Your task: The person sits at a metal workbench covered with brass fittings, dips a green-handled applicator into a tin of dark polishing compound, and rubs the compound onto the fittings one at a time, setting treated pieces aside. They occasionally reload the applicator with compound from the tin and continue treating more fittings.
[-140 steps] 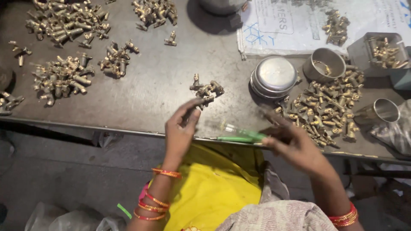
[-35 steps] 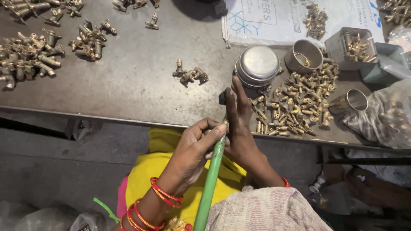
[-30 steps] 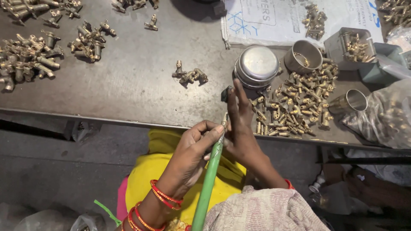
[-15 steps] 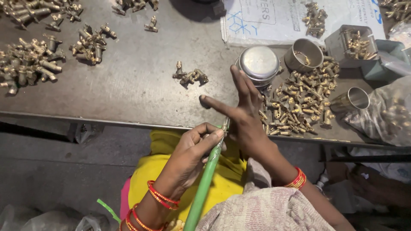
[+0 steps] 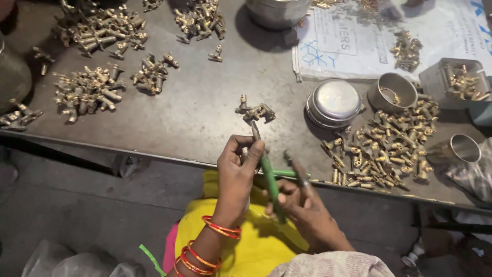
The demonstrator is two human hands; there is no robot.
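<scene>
Pliers point(image 5: 270, 182) with green handles sit in both my hands just off the near edge of the surface point(image 5: 205, 102). My left hand point(image 5: 237, 172) is pinched round the tool near its nose, steadying it, I judge; my right hand point(image 5: 302, 202) wraps the handles. Beyond the left grip lies a small brass cluster point(image 5: 254, 111); beyond the right grip, a brass pile point(image 5: 384, 151), round tins, and a white sheet point(image 5: 359, 36) with blue print.

Red and orange bangles point(image 5: 218, 237) on one wrist, yellow garment point(image 5: 256, 246), patterned sleeve point(image 5: 333, 264)
</scene>
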